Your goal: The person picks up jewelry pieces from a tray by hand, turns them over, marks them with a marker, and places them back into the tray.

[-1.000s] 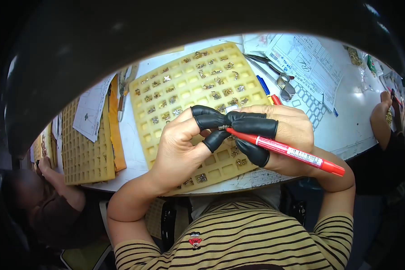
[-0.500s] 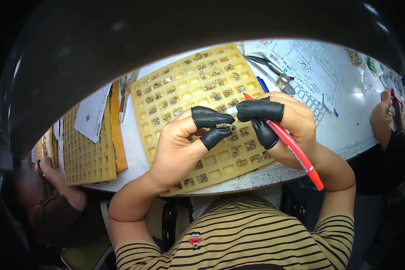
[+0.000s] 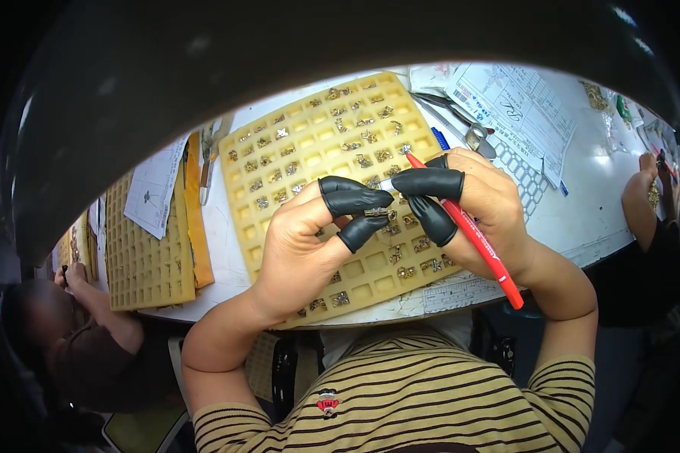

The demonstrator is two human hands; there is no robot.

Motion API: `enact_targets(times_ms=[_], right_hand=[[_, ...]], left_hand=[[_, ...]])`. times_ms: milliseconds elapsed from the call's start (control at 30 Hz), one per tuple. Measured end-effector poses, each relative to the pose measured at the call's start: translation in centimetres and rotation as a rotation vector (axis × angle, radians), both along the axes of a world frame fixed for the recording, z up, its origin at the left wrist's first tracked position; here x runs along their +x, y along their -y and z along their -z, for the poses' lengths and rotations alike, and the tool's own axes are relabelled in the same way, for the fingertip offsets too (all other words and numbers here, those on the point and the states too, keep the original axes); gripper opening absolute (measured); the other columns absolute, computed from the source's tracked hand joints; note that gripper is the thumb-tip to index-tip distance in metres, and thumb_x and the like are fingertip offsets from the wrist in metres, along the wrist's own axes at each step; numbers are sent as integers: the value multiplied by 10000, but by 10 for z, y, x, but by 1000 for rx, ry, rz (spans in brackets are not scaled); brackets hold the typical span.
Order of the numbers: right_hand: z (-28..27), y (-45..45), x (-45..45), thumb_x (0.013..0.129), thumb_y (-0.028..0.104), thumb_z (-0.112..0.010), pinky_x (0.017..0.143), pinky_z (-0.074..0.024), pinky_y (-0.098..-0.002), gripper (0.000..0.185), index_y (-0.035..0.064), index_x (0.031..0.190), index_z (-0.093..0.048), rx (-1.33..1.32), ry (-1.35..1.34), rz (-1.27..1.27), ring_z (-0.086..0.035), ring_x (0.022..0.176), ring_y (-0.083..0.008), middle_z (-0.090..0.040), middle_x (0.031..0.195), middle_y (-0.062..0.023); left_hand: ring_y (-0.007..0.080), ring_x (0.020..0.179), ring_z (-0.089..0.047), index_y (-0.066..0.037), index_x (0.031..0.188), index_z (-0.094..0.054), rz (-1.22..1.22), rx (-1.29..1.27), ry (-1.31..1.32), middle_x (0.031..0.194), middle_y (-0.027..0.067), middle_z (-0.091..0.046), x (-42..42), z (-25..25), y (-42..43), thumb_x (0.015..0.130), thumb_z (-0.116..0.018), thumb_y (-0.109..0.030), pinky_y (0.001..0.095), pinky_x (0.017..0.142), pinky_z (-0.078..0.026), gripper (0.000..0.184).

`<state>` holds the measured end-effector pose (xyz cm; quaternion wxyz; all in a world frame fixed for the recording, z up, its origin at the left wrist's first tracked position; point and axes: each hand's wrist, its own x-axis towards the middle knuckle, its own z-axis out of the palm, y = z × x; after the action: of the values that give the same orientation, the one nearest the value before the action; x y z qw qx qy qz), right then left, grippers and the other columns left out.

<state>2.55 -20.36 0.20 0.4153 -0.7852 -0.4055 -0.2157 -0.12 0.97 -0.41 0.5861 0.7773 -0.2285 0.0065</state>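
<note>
My left hand (image 3: pixel 298 234), with black finger covers on thumb and fingers, pinches a small metal jewellery piece (image 3: pixel 378 213) between thumb and fingertips. My right hand (image 3: pixel 480 200), also in black finger covers, has a red marker pen (image 3: pixel 480 245) lodged in it, slanting down past the palm. A short white end (image 3: pixel 386 184) shows at the right fingertips; what it belongs to is hidden. Both hands are close together over a yellow tray (image 3: pixel 363 290) of small square pockets, many holding metal jewellery pieces.
A second yellow pocketed tray (image 3: pixel 147 275) with a paper sheet (image 3: pixel 156 189) lies left. Tweezers (image 3: pixel 206 172) lie between the trays. Behind my right hand are printed papers (image 3: pixel 506 98), a blue pen (image 3: pixel 440 139) and a metal ring-shaped tool (image 3: pixel 477 137). People sit at both sides.
The red marker has swung slightly, its lower end moving left and up. The right fingers have shifted a little left, and the jewellery piece has turned slightly in the left fingertips.
</note>
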Motion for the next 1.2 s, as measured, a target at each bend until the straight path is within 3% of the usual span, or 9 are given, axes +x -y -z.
enact_targets(times_ms=[200,433,667,733,767,833,900,967,1200], right_hand=[[4,-1,0,586,14,-671,508,-410,-353,385,32,970,-658,-105,7,0,-500,618,-250,-481,684,-67],[-3,2,-3,636,84,-635,509,-406,-334,245,46,878,-645,-285,97,0,-506,637,-226,-489,699,-59],[3,2,0,502,39,-690,553,-438,-381,340,25,833,-616,-214,19,5,-534,643,-292,-509,703,-90],[4,2,1,664,0,-723,555,-437,-337,290,16,948,-664,-192,-32,-25,-544,635,-227,-568,732,-91],[3,1,0,664,0,-723,555,-437,-337,290,16,948,-664,-193,-33,-26,-544,635,-227,-568,732,-91],[1,-2,-1,656,-9,-690,616,-490,-332,246,12,898,-647,-50,-171,-57,-618,704,-264,-614,759,-115],[-2,-2,-4,714,10,-684,630,-494,-310,208,9,920,-655,2,-355,-59,-631,709,-232,-632,771,-114],[-8,-1,-8,825,65,-653,646,-489,-260,155,-1,965,-666,97,-673,-80,-629,722,-119,-668,804,-89],[-9,1,-6,869,105,-619,707,-485,-240,160,-8,972,-663,251,-1031,-180,-602,801,-71,-683,880,-49]], left_hand=[[122,782,-567,0,1029,-649,47,-81,-237,888,62,-604,-2,-2,3,840,-621,2,254,689,-464,191],[161,767,-576,0,1016,-645,20,81,-71,862,86,-592,-1,-1,0,820,-604,25,268,672,-459,202],[161,728,-571,7,961,-636,-33,144,-15,835,83,-583,-1,-4,0,813,-612,20,268,631,-455,150],[149,734,-574,7,964,-634,-28,113,-23,834,75,-583,-1,-3,-1,821,-612,14,262,632,-458,145],[136,753,-575,9,998,-620,-29,28,-154,854,69,-592,-2,-3,0,841,-610,-4,256,647,-469,158],[123,771,-577,10,1032,-605,-31,-58,-284,873,63,-601,-3,-7,1,862,-607,-21,250,662,-479,173],[117,842,-592,13,1119,-556,49,-299,-628,967,86,-626,-3,-15,3,895,-597,-62,243,675,-506,240],[129,856,-605,18,1140,-537,94,-304,-700,999,111,-629,-2,-20,3,898,-599,-71,245,672,-518,265],[158,758,-652,26,1105,-562,168,-278,-842,944,133,-663,3,-15,-2,907,-597,-110,243,641,-532,243]])
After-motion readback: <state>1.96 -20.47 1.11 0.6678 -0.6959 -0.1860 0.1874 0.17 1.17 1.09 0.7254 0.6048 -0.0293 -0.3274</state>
